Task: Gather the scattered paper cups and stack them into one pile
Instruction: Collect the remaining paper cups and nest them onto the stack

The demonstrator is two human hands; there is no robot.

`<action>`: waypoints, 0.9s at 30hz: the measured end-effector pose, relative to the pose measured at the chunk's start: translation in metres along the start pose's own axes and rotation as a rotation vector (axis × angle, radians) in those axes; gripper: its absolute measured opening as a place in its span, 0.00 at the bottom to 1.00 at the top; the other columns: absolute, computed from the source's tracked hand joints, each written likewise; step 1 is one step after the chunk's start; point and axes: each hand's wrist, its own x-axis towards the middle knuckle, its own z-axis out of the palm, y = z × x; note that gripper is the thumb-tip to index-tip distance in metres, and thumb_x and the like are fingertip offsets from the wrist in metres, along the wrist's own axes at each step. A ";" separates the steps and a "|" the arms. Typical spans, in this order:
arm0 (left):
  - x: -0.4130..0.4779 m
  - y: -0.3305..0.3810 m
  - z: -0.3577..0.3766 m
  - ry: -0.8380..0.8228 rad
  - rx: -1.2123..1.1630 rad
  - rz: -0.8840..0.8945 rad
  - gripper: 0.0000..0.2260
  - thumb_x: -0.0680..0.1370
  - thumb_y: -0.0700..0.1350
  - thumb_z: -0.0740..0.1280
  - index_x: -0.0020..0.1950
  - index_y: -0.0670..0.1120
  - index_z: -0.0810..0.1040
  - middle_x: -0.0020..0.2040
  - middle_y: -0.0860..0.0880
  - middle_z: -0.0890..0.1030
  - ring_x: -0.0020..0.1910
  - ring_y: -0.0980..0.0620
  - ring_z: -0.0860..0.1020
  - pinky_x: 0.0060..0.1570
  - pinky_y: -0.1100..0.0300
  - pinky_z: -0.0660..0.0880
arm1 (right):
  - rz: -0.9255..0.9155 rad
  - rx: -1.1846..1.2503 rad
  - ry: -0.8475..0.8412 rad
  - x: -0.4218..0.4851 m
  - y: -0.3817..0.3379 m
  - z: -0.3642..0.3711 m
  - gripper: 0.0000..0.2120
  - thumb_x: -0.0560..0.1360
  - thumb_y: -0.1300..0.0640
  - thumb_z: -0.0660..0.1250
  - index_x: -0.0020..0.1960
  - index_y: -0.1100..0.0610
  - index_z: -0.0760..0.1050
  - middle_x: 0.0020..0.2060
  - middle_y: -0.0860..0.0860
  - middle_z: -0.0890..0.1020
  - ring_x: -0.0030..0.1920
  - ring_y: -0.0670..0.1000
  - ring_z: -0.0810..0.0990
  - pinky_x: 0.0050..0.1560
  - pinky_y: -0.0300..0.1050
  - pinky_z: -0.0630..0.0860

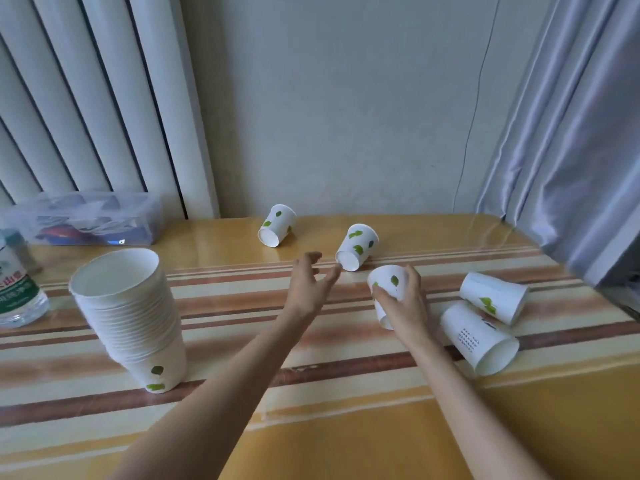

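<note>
White paper cups with green leaf prints lie about a glossy striped table (346, 427), yellow with brown and cream bands. Hard to make out: the contents of a clear plastic box (86, 220) at the far left corner, blurred to blue and red shapes. A water bottle (17, 292) at the left edge is cut off by the frame, its label only partly readable.

Both forearms reach forward, bare. The left hand (308, 285) hovers with fingers spread and loose, holding nothing, its fingertips just short of a tipped cup (356, 247) near the far edge. The right hand (401, 299) wraps around another cup (386, 284) at mid-table — its base points toward the wall, and its lower part is hidden behind the palm.

A tall stack (128, 317) of nested cups stands upright near the left edge, rims ridged one over another, leaning slightly. A third loose cup (277, 225) lies on its side by the far edge. Two more — one with leaves (493, 297), one with small dark print (479, 337) — lie on their sides touching each other near the right edge, mouths facing the right.
</note>
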 end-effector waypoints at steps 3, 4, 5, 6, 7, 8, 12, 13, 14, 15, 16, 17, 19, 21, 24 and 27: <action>0.035 0.003 0.022 -0.028 0.005 -0.026 0.31 0.75 0.53 0.70 0.73 0.43 0.63 0.72 0.43 0.66 0.68 0.45 0.70 0.65 0.54 0.70 | -0.043 0.157 0.110 -0.001 0.017 -0.001 0.32 0.74 0.47 0.65 0.73 0.46 0.55 0.72 0.47 0.65 0.68 0.53 0.68 0.61 0.49 0.70; 0.046 0.004 0.030 -0.035 0.018 -0.039 0.34 0.74 0.54 0.71 0.74 0.44 0.61 0.73 0.43 0.64 0.69 0.44 0.69 0.66 0.53 0.69 | -0.049 0.192 0.126 -0.001 0.021 0.000 0.32 0.74 0.45 0.65 0.73 0.44 0.55 0.72 0.46 0.65 0.68 0.52 0.69 0.63 0.52 0.70; 0.057 0.004 0.038 -0.040 0.041 -0.058 0.37 0.73 0.56 0.72 0.75 0.45 0.60 0.73 0.42 0.63 0.70 0.43 0.69 0.67 0.51 0.68 | -0.049 0.212 0.134 -0.001 0.023 0.000 0.32 0.73 0.44 0.65 0.73 0.43 0.54 0.72 0.46 0.65 0.67 0.52 0.70 0.64 0.55 0.71; 0.067 0.004 0.045 -0.043 0.082 -0.079 0.40 0.72 0.58 0.72 0.76 0.45 0.58 0.73 0.42 0.63 0.71 0.43 0.68 0.68 0.50 0.68 | -0.043 0.220 0.137 0.000 0.024 0.001 0.32 0.72 0.42 0.65 0.72 0.42 0.54 0.72 0.46 0.66 0.67 0.53 0.71 0.63 0.57 0.72; 0.076 0.003 0.053 -0.044 0.137 -0.102 0.42 0.71 0.60 0.72 0.77 0.45 0.57 0.73 0.41 0.64 0.71 0.42 0.67 0.69 0.48 0.67 | -0.040 0.223 0.137 0.001 0.025 0.001 0.33 0.72 0.42 0.65 0.72 0.41 0.54 0.72 0.47 0.66 0.66 0.53 0.71 0.62 0.57 0.73; 0.082 0.002 0.060 -0.044 0.204 -0.122 0.43 0.70 0.62 0.72 0.77 0.45 0.56 0.72 0.40 0.65 0.72 0.41 0.67 0.69 0.47 0.67 | -0.045 0.232 0.134 0.002 0.025 0.001 0.32 0.72 0.42 0.65 0.72 0.42 0.54 0.72 0.47 0.66 0.66 0.52 0.71 0.62 0.56 0.72; 0.092 -0.001 0.068 -0.001 0.226 -0.150 0.34 0.73 0.58 0.70 0.71 0.42 0.64 0.65 0.41 0.76 0.62 0.41 0.76 0.61 0.47 0.75 | -0.057 0.258 0.125 0.003 0.025 0.000 0.32 0.73 0.45 0.66 0.73 0.44 0.54 0.72 0.45 0.66 0.66 0.50 0.71 0.64 0.53 0.71; 0.091 -0.002 0.065 0.022 0.175 -0.152 0.31 0.73 0.56 0.71 0.69 0.42 0.66 0.63 0.41 0.77 0.60 0.41 0.77 0.58 0.48 0.76 | -0.057 0.258 0.127 0.002 0.025 0.000 0.32 0.73 0.44 0.66 0.72 0.43 0.54 0.72 0.46 0.66 0.66 0.50 0.71 0.64 0.53 0.71; 0.088 -0.003 0.061 0.043 0.128 -0.151 0.30 0.73 0.54 0.71 0.69 0.42 0.66 0.62 0.41 0.77 0.59 0.41 0.78 0.57 0.48 0.77 | -0.058 0.260 0.133 0.001 0.023 -0.001 0.32 0.73 0.44 0.66 0.72 0.43 0.54 0.72 0.46 0.67 0.66 0.51 0.71 0.63 0.54 0.71; 0.083 -0.004 0.055 0.056 0.079 -0.147 0.30 0.73 0.52 0.72 0.69 0.42 0.65 0.62 0.41 0.77 0.59 0.41 0.78 0.58 0.48 0.76 | -0.057 0.259 0.142 0.000 0.020 -0.001 0.32 0.73 0.44 0.66 0.72 0.42 0.54 0.71 0.47 0.67 0.65 0.52 0.72 0.62 0.54 0.72; 0.077 -0.004 0.047 0.056 0.022 -0.137 0.32 0.72 0.51 0.73 0.71 0.42 0.63 0.63 0.41 0.76 0.61 0.41 0.77 0.60 0.46 0.76 | -0.053 0.245 0.152 -0.002 0.018 -0.002 0.32 0.73 0.44 0.66 0.71 0.42 0.54 0.71 0.48 0.68 0.63 0.53 0.73 0.60 0.55 0.73; 0.069 -0.003 0.039 0.041 -0.034 -0.118 0.35 0.72 0.49 0.74 0.72 0.42 0.61 0.65 0.40 0.75 0.62 0.41 0.76 0.62 0.45 0.75 | -0.059 0.228 0.157 -0.005 0.015 -0.002 0.32 0.72 0.45 0.66 0.71 0.43 0.54 0.70 0.49 0.69 0.62 0.54 0.74 0.58 0.55 0.74; 0.043 0.003 0.018 -0.005 -0.115 -0.028 0.40 0.71 0.47 0.74 0.76 0.43 0.54 0.68 0.39 0.72 0.64 0.42 0.75 0.65 0.44 0.73 | -0.096 0.242 0.135 -0.014 0.006 -0.002 0.32 0.73 0.49 0.68 0.70 0.46 0.54 0.67 0.51 0.71 0.58 0.54 0.75 0.51 0.48 0.74; 0.012 0.009 -0.006 -0.013 -0.134 0.101 0.45 0.69 0.48 0.73 0.77 0.48 0.48 0.74 0.41 0.65 0.69 0.42 0.71 0.66 0.43 0.72 | -0.142 0.328 0.085 -0.026 -0.009 0.002 0.30 0.73 0.54 0.68 0.68 0.47 0.55 0.63 0.54 0.71 0.54 0.53 0.76 0.45 0.44 0.74; -0.032 0.023 -0.045 -0.015 -0.117 0.193 0.46 0.66 0.53 0.71 0.76 0.59 0.46 0.74 0.42 0.62 0.68 0.41 0.72 0.66 0.43 0.73 | -0.212 0.429 0.020 -0.049 -0.043 0.010 0.31 0.73 0.59 0.68 0.68 0.48 0.54 0.58 0.51 0.72 0.52 0.47 0.77 0.49 0.46 0.77; -0.065 0.046 -0.089 0.030 -0.063 0.241 0.45 0.64 0.58 0.72 0.74 0.63 0.49 0.72 0.40 0.65 0.67 0.40 0.74 0.66 0.43 0.73 | -0.270 0.582 -0.076 -0.071 -0.086 0.019 0.35 0.72 0.59 0.69 0.69 0.42 0.53 0.59 0.49 0.72 0.53 0.41 0.77 0.45 0.37 0.77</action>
